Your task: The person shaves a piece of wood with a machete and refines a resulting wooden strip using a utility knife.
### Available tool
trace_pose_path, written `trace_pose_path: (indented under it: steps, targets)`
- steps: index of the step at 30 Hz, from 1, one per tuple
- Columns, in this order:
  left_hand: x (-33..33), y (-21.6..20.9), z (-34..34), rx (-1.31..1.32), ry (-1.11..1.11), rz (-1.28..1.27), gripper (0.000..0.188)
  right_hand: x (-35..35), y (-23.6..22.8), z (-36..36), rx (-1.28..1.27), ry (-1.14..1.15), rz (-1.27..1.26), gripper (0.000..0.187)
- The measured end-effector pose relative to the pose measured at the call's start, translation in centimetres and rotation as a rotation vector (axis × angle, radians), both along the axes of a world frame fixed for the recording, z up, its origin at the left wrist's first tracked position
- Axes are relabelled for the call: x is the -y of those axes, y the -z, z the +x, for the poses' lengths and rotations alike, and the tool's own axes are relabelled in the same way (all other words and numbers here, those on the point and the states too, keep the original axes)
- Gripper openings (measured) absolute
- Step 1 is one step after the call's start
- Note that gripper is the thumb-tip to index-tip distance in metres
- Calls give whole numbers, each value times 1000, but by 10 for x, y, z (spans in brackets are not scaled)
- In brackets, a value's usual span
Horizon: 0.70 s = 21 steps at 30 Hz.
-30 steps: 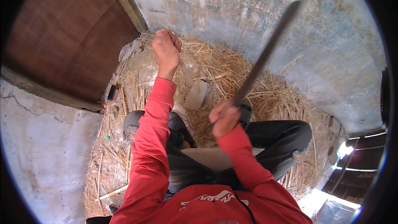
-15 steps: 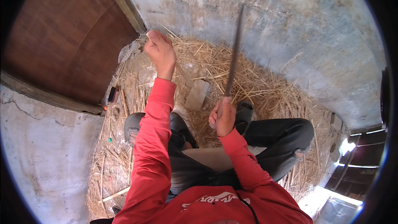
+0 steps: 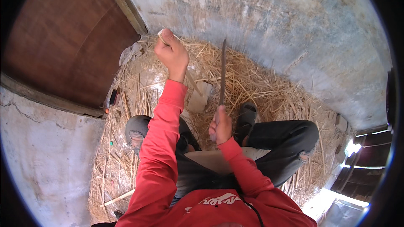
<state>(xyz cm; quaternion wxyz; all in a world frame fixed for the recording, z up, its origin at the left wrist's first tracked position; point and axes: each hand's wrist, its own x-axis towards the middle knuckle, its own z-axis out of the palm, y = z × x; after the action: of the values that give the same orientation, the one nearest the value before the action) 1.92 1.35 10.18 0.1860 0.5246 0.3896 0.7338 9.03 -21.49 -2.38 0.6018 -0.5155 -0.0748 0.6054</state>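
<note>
blade (image 3: pixel 223 69) swung left, tip (image 3: pixel 224 42) away, axis forward

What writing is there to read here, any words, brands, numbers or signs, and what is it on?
White script lettering on the front of the red top: partly lost in folds; I won't copy its wording.
Small dark object on the floor: too small to tell.
Long dark blade and brown panel: no lettering I can make out.

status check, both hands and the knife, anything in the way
Left hand closed on pale strip. Right hand gripping knife, pointing away from body. Loose straw around pale block.
</note>
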Motion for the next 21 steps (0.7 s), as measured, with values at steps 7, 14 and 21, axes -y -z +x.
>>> trace_pose_path:
  steps: [7,14,21]
  targets:
    - [9,-10,12,-51,-80,-3,57,38,110,-44,355,-129,274,41]
    - [25,-9,12,-32,-71,10,54,39,101,-45,-133,-119,-439,40]
    - [18,-4,3,17,-85,9,51,27,87,-57,79,-253,-11,47]
